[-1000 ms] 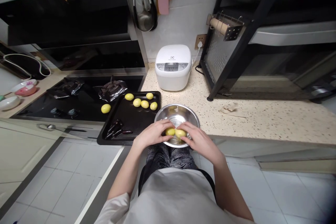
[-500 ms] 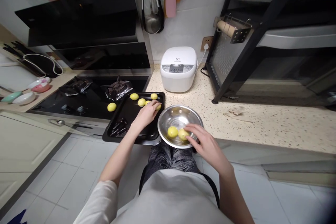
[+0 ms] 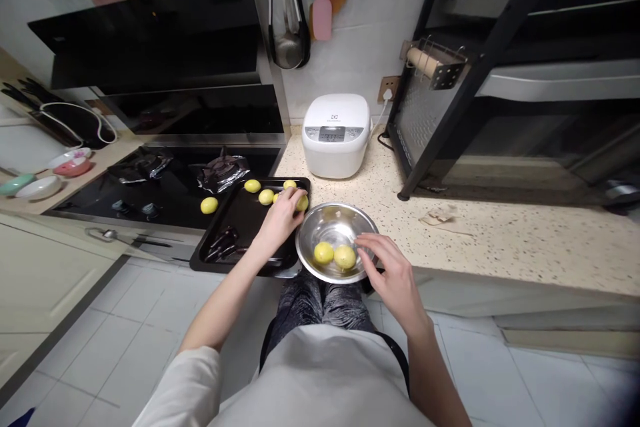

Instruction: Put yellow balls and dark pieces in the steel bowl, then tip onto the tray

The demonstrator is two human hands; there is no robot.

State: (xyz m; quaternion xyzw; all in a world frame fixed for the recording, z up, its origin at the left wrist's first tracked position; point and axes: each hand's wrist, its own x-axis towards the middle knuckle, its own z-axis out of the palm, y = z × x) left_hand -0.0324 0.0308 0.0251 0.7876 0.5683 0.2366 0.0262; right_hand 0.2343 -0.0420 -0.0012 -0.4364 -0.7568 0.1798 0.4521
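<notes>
A steel bowl (image 3: 306, 227) stands at the counter's front edge with two lemons inside, one on the left (image 3: 324, 253) and one on the right (image 3: 345, 257). My right hand (image 3: 393, 275) is over the bowl's right rim, thumb and fingers apart, holding nothing. To the left is a black baking tray (image 3: 250, 233) with several lemons, among them one at the back (image 3: 253, 185) and one in the middle (image 3: 266, 197). Near the tray's right side, my left hand (image 3: 283, 219) has its fingers closed around a lemon (image 3: 302, 203). Its fingers partly cover another lemon.
A loose lemon (image 3: 209, 205) rests on the black gas stove (image 3: 185, 190) left of the tray. Dark glossy pieces (image 3: 223, 244) lie in the tray. A white rice cooker (image 3: 335, 137) stands behind the bowl. At right is a black rack (image 3: 435, 140) on the speckled counter (image 3: 500, 233).
My right hand has come off the right lemon in the bowl, its fingers now apart. My left hand has closed on a lemon in the tray. The view has shifted slightly.
</notes>
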